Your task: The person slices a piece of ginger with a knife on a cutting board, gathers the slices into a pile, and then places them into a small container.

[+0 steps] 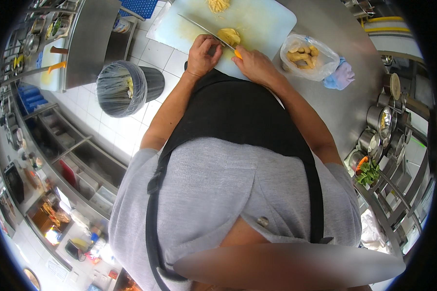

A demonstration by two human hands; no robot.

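My right hand (255, 65) grips the orange handle of a kitchen knife (204, 30), whose long blade slants up and left across a white cutting board (269, 22). Beside the blade my left hand (205, 54) is curled at the board's near edge, thumb and fingers close together; whether something is between them I cannot tell. Thin yellow slices (229, 36) lie fanned on the board just past the blade. A heap of fine yellow shreds (218, 5) sits at the board's far side.
Right of the board stands an open plastic bag (302, 56) of pale-brown ginger-like roots, touching a blue-purple cloth (339, 74). A lined bin (122, 89) with scraps stands on the tiled floor at left. Metal pots (378, 120) line the right side. Another orange-handled knife (56, 66) lies far left.
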